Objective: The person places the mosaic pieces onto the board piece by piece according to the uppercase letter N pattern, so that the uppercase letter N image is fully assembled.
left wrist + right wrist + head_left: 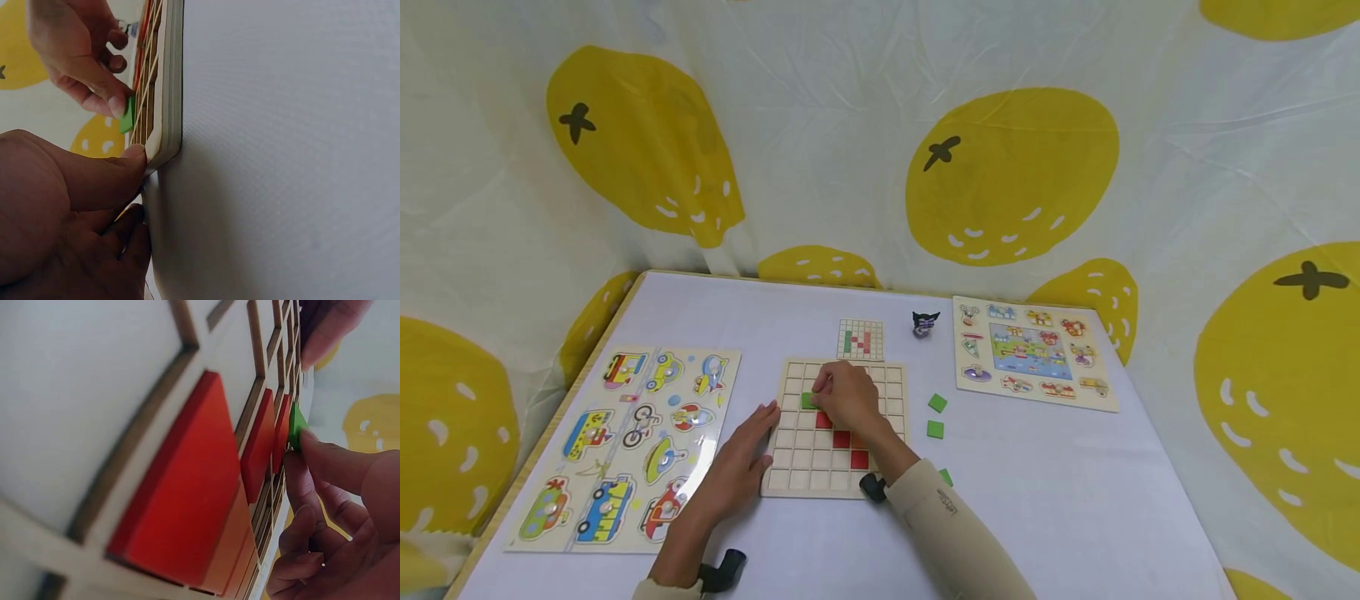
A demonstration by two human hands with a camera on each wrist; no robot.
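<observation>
White tabletop (1060, 500) supports the grid board (800, 459). Left hand (741, 462), fingers extended, touches its edge, presumably for steadiness; right hand (850, 398) pinches a green tile (807, 401) near a red tile (824, 420), likely for alignment.

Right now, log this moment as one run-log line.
right hand: grip on green tile; left hand: touching grid board; red tiles: diagonal on board; loose green tiles: right of board
</observation>
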